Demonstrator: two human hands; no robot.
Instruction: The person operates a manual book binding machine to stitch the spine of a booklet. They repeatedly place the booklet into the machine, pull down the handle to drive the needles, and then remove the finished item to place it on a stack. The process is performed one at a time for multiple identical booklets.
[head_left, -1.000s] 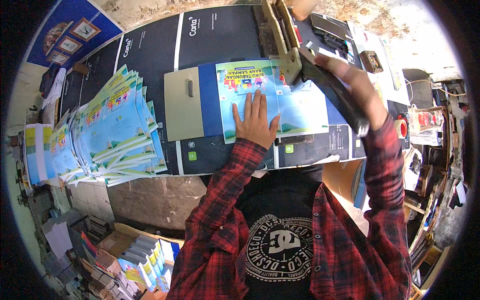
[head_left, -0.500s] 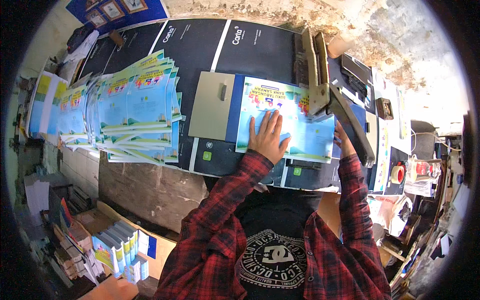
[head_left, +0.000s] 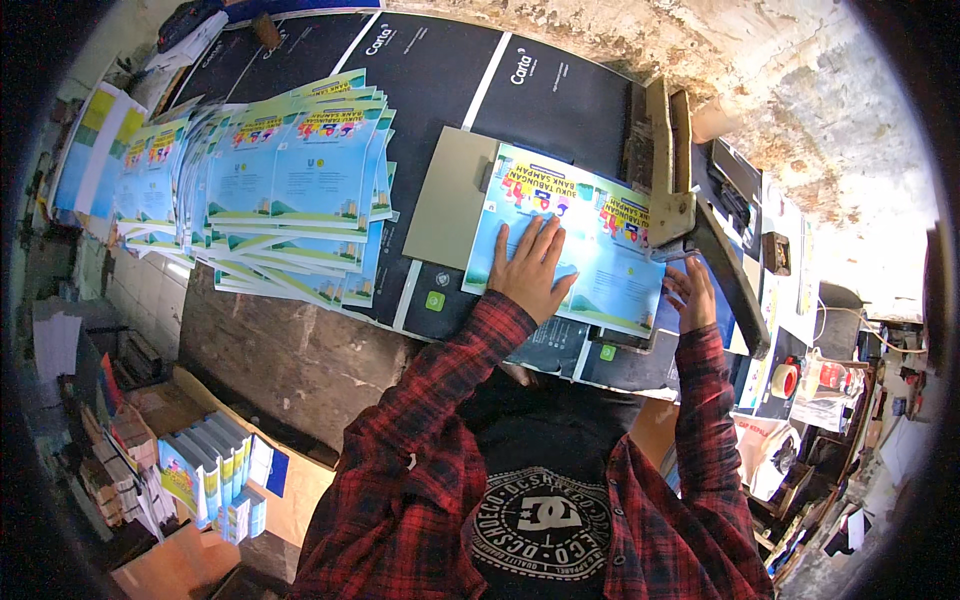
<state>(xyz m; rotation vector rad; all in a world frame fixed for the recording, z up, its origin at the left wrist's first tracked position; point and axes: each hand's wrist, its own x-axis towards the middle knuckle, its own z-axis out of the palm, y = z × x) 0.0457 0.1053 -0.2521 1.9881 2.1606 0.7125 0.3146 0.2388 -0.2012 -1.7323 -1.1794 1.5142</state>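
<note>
A light blue printed sheet (head_left: 610, 285) with colourful figures lies tilted on a flat beige board (head_left: 445, 215), overlapping its right part. My left hand (head_left: 530, 270) rests flat on the sheet's left half, fingers spread. Beside the sheet's right edge is my right hand (head_left: 692, 295), its fingers loosely bent and apart; whether they touch the paper I cannot tell. A worn cream metal arm (head_left: 662, 165) stands over the sheet's upper right corner. From it a dark lever (head_left: 738, 285) slopes down past my right hand; the device looks like a paper trimmer.
Left on the black table (head_left: 440, 95) lies a fanned pile of similar sheets (head_left: 290, 170). A red-cored tape roll (head_left: 785, 380) sits at the right. Bound booklets (head_left: 205, 465) stand in a carton at lower left. A stained wall (head_left: 790, 80) borders the far side.
The sheet has shifted left over the beige board, covering the blue strip beside it, with my left hand on it. My right fingers have bent more. The whole view has turned slightly.
</note>
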